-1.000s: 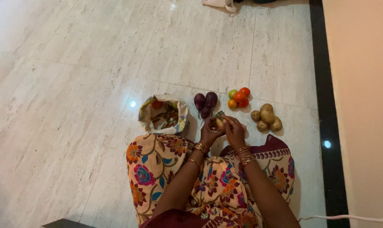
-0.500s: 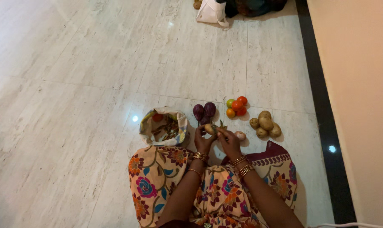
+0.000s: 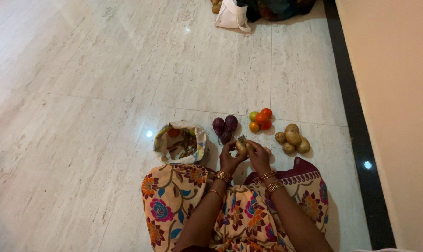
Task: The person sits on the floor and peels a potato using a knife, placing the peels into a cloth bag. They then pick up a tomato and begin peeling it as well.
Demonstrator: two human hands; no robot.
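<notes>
Head view: a person seated on a marble floor point(image 3: 90, 93), both hands on one small pale vegetable

Ahead lie a patterned cloth bag point(image 3: 181, 143), potatoes point(image 3: 292, 137), purple beets point(image 3: 224, 126) and tomatoes point(image 3: 260, 118); the left hand point(image 3: 230, 156) and right hand point(image 3: 259, 156) both clasp the vegetable point(image 3: 242, 146), held above the floor just before the beets

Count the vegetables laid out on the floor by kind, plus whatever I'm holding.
Purple beetroots: 3
Tomatoes: 4 (3 red-orange, 1 green)
Potatoes: 4
Pale bulb held between left hand and right hand: 1
Total: 12
</notes>
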